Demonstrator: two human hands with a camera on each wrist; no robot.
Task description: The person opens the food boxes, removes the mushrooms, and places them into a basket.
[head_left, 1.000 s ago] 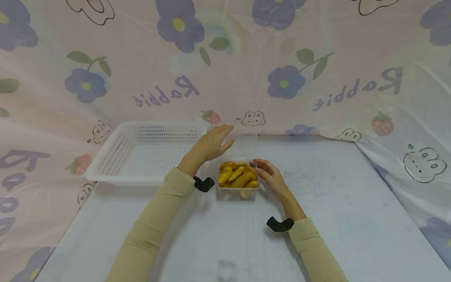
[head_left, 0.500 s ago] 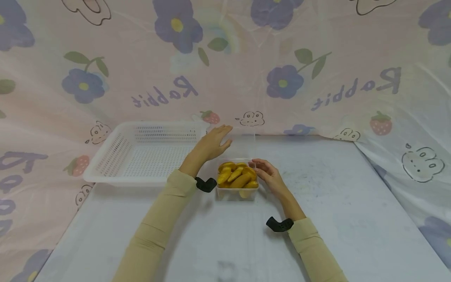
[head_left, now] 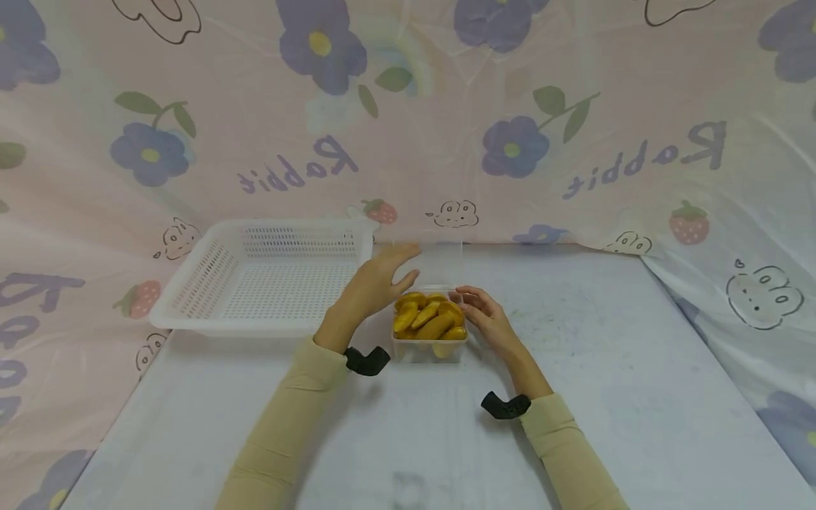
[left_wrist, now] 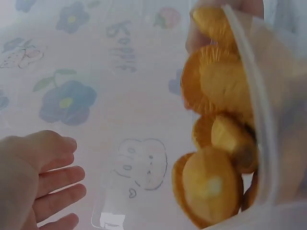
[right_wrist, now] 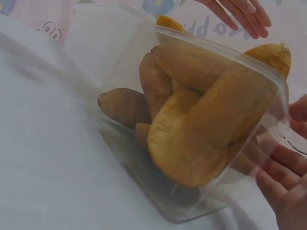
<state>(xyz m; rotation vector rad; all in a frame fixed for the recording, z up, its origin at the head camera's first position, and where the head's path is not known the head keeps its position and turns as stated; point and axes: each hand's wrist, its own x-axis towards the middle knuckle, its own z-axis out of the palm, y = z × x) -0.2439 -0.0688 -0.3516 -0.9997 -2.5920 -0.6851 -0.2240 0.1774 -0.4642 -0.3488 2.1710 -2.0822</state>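
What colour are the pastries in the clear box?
The pastries are golden yellow-orange with browner undersides, clearest in the right wrist view.

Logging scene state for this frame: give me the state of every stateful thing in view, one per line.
clear plastic container: upright on the table, lid open, heaped with cakes.
hinged lid: raised behind the container.
small golden cakes: piled above the rim.
white perforated basket: upright, nothing in it.
left hand: fingers straight, beside the container, holding nothing.
right hand: fingers against the container's right side.
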